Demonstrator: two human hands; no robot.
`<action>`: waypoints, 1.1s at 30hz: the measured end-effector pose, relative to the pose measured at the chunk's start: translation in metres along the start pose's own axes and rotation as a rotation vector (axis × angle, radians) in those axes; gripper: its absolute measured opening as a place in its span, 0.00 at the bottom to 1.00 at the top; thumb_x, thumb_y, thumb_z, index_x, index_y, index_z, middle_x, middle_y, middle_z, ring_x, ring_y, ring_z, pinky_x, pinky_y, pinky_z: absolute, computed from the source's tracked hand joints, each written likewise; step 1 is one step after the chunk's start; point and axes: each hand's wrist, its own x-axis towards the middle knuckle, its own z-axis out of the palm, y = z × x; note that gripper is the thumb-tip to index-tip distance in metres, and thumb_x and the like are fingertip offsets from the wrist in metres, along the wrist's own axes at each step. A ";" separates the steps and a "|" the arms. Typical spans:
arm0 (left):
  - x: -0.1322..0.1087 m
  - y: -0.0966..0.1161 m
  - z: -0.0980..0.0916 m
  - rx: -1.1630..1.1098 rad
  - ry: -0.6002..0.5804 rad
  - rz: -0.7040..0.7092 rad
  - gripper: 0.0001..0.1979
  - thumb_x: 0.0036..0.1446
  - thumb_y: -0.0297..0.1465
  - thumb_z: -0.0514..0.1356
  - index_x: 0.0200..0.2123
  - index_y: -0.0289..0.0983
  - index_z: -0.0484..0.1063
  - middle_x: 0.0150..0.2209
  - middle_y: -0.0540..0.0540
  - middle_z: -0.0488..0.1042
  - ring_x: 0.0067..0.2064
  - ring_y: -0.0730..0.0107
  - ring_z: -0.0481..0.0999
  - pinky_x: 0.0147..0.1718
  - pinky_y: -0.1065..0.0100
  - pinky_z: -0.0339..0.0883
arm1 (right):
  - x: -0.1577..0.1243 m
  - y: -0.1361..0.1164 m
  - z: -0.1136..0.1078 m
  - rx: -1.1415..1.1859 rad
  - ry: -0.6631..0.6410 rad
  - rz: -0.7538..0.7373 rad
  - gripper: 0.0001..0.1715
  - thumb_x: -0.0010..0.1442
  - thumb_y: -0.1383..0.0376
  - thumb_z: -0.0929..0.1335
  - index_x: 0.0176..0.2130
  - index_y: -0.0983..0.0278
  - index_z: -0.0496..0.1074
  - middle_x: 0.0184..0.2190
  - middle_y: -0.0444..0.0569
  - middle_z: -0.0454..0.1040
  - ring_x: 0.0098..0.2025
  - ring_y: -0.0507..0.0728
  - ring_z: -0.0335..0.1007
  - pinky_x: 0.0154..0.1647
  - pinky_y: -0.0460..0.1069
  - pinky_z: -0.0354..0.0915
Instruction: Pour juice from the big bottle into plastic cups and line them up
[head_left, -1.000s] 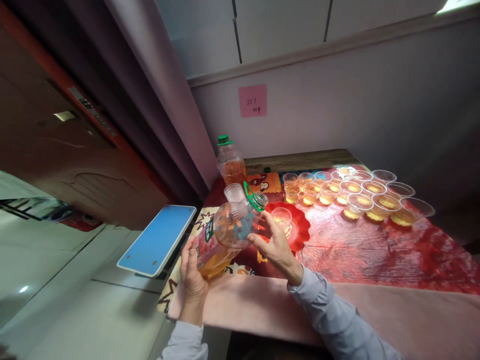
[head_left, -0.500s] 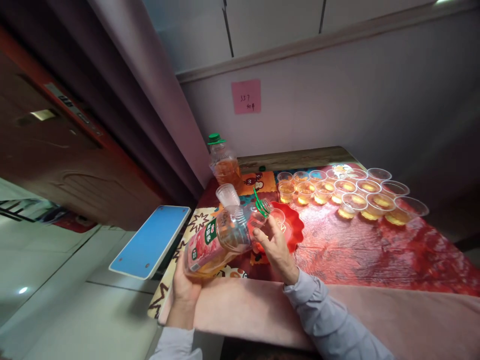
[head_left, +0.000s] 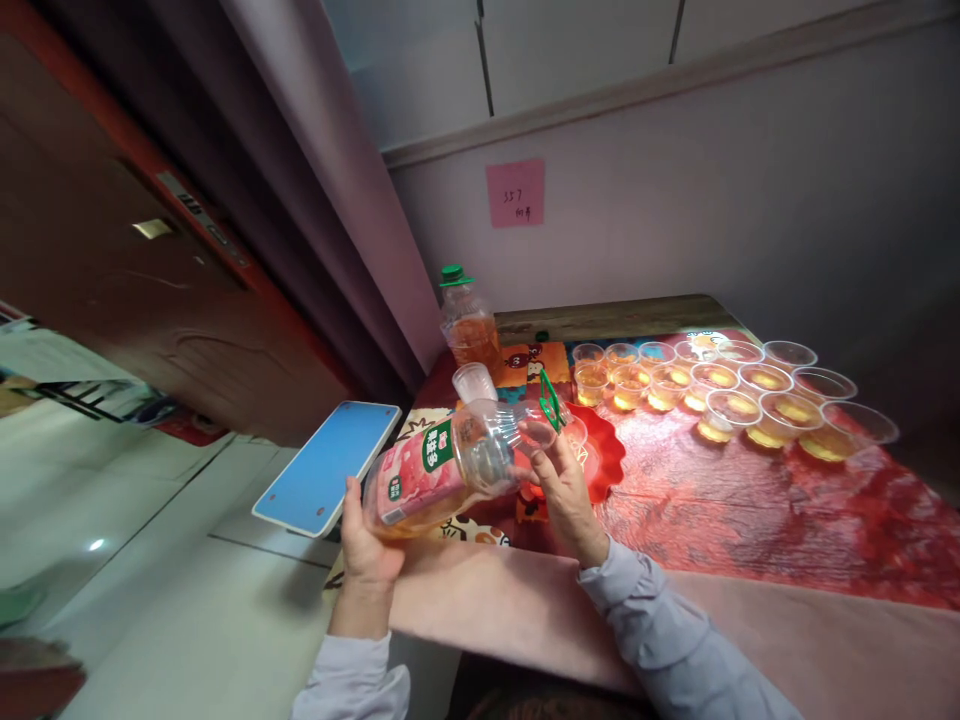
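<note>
A large clear juice bottle with a pink label and green neck handle lies tilted above the table, its neck toward the right. My left hand grips it around the base. Pale yellow liquid lies low along its underside. At the neck, my right hand is closed on what looks like a clear plastic cup, partly hidden against the bottle. Under and behind that hand sits a red scalloped bowl, with another clear cup over it.
Rows of clear cups with yellow liquid stand on the right of the red-covered table. A second capped bottle and a stack of cups are behind. A blue stool stands left, and a pink cloth covers the front edge.
The view has shifted, so the scene appears further right. My left hand and the bottle base sit a little higher, and the bottle is closer to level. Both hands keep their holds.
</note>
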 end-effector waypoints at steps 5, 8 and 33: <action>-0.011 0.009 -0.010 0.024 -0.039 -0.023 0.27 0.65 0.51 0.64 0.55 0.37 0.84 0.54 0.35 0.86 0.65 0.39 0.79 0.61 0.42 0.76 | -0.002 0.007 0.001 0.041 0.044 0.042 0.35 0.61 0.41 0.77 0.59 0.54 0.75 0.64 0.54 0.77 0.63 0.66 0.76 0.50 0.59 0.83; -0.015 0.015 -0.014 0.070 -0.060 -0.023 0.27 0.60 0.50 0.68 0.55 0.38 0.84 0.56 0.36 0.85 0.67 0.38 0.77 0.62 0.41 0.75 | -0.003 0.009 0.002 0.043 0.048 0.035 0.33 0.62 0.40 0.77 0.57 0.55 0.77 0.62 0.53 0.78 0.63 0.66 0.76 0.52 0.58 0.82; -0.016 0.034 0.005 0.175 0.083 0.081 0.16 0.51 0.40 0.71 0.42 0.41 0.84 0.41 0.46 0.88 0.59 0.40 0.83 0.57 0.42 0.79 | -0.002 0.019 0.005 0.150 0.051 0.192 0.36 0.60 0.38 0.78 0.57 0.56 0.80 0.58 0.50 0.81 0.58 0.62 0.80 0.51 0.54 0.81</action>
